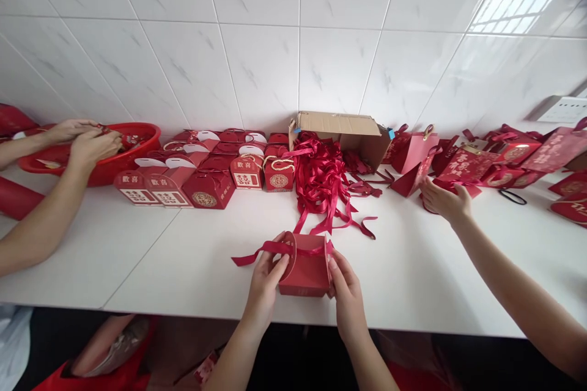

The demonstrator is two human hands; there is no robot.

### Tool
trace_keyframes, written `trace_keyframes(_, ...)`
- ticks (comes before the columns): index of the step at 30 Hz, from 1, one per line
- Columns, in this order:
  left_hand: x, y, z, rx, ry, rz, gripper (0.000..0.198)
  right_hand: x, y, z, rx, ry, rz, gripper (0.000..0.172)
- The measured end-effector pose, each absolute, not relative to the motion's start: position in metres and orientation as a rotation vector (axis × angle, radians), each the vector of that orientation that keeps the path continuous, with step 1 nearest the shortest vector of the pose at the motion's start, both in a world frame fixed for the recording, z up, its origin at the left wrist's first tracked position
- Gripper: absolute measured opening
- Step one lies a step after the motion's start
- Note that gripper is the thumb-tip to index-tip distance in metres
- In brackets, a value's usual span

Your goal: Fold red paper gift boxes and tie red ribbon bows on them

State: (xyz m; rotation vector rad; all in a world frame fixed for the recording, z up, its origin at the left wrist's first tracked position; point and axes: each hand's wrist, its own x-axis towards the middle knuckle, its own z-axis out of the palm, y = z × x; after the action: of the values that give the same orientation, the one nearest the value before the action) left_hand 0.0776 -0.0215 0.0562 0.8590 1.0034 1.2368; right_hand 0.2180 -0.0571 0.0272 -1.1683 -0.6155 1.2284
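A red paper gift box (pixel 303 278) stands on the white table in front of me, its top not closed. My left hand (pixel 270 269) grips its left side panel, thumb on the outer face. On the opposite panel, my right hand (pixel 345 275) pinches the edge with thumb and fingers. A dark red ribbon (pixel 275 247) runs across the box through both panels, and its loose end lies out to the left past my left hand. Just beyond the box, a tangled heap of red ribbons (pixel 321 180) spills toward me.
An open cardboard carton (pixel 339 123) lies behind the ribbon heap. Finished-looking red boxes (pixel 208 186) stand in rows at left, and more red boxes (pixel 511 146) at right. A co-worker's hands (pixel 98 143) work over a red basin (pixel 147 140); another person's hand (pixel 447 198) touches a box at right.
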Motion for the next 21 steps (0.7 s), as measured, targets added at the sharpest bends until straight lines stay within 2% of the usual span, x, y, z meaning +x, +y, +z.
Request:
trace_keyframes(6,0.081,-0.026,0.06,0.868,1.008,1.254,0.056,0.26,-0.048,0.061,-1.21,-0.613,1.11,0.029)
trace_keyframes(12,0.082,-0.028,0.059,0.956,1.07,1.253,0.051,0.391,-0.021,0.113,-1.177,-0.548,0.889,0.037)
trace_keyframes(15,0.082,-0.027,0.056,1.101,1.126,1.255,0.047,0.443,-0.023,0.124,-1.162,-0.503,0.799,0.04)
trace_keyframes(18,0.079,-0.024,0.051,1.187,1.153,1.239,0.046,0.445,-0.039,0.116,-1.139,-0.502,0.808,0.034)
trace_keyframes(21,0.073,-0.021,0.051,1.176,1.157,1.214,0.046,0.391,-0.052,0.097,-1.127,-0.572,1.016,0.033)
